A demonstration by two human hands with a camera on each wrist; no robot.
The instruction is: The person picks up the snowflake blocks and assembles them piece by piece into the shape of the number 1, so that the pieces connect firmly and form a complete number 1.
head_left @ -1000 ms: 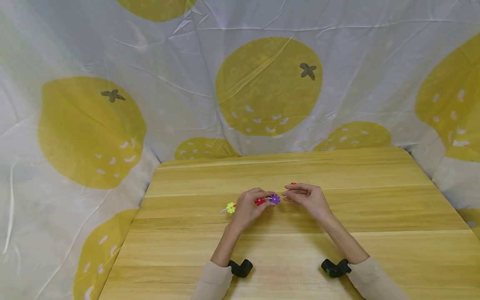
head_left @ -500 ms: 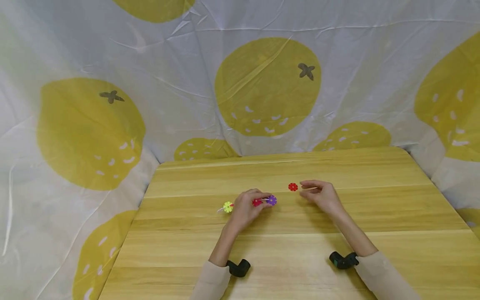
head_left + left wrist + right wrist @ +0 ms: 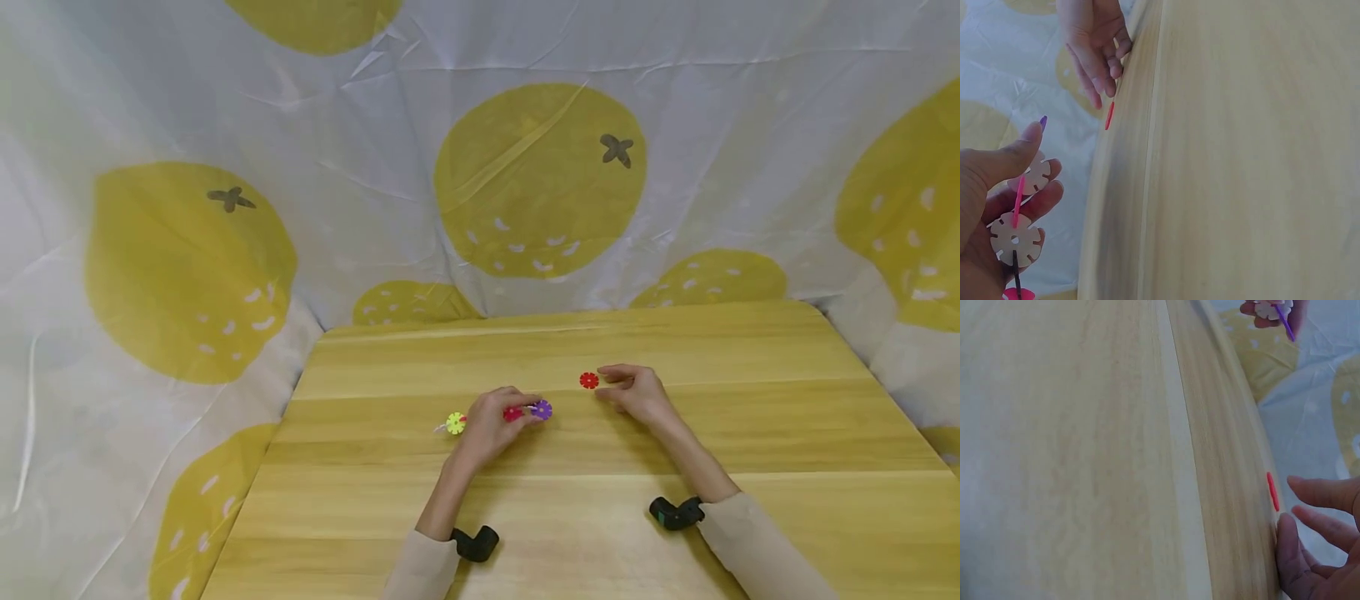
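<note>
My left hand (image 3: 487, 423) grips a chain of interlocking snowflake discs. Its purple disc (image 3: 542, 409) sits at the fingertips, and a crimson disc (image 3: 513, 413) shows between thumb and fingers. On the other side of the hand the yellow disc (image 3: 455, 423) sticks out. White discs (image 3: 1015, 239) joined by a pink disc (image 3: 1019, 201) show in the left wrist view; part of the chain is hidden by the palm. A separate red disc (image 3: 588, 381) lies flat on the table. Just right of it, my right hand (image 3: 639, 397) has thumb and fingers spread, with nothing held.
The wooden table (image 3: 570, 525) extends around both hands. Behind it hangs a white cloth (image 3: 360, 200) printed with large yellow fruit. Black wrist-camera mounts (image 3: 477, 544) project from both sleeves.
My right hand has moved right, away from the chain, uncovering the red disc, then come slightly nearer that disc. My left hand keeps hold of the chain in nearly the same place.
</note>
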